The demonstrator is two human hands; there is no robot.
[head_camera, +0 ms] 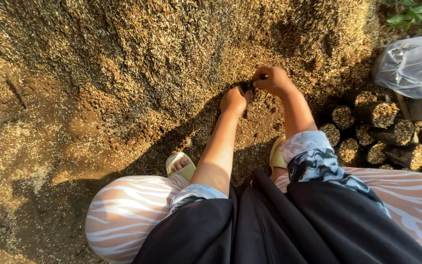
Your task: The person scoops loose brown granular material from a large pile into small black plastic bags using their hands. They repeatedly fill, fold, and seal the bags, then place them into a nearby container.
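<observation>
A large heap of rice husks (162, 54) fills the ground in front of me. My left hand (234, 100) is pressed into the foot of the heap, fingers dug into the husks. My right hand (271, 78) is just beyond it, fingers curled around a small dark object (246, 86) that I cannot identify. Both forearms reach forward between my knees as I squat.
Several small dark bags packed with husks (379, 132) lie stacked on the right. A clear plastic bag (411, 66) sits behind them, with green leaves (411, 12) at the top right. My feet in pale sandals (181, 166) rest on husk-strewn soil.
</observation>
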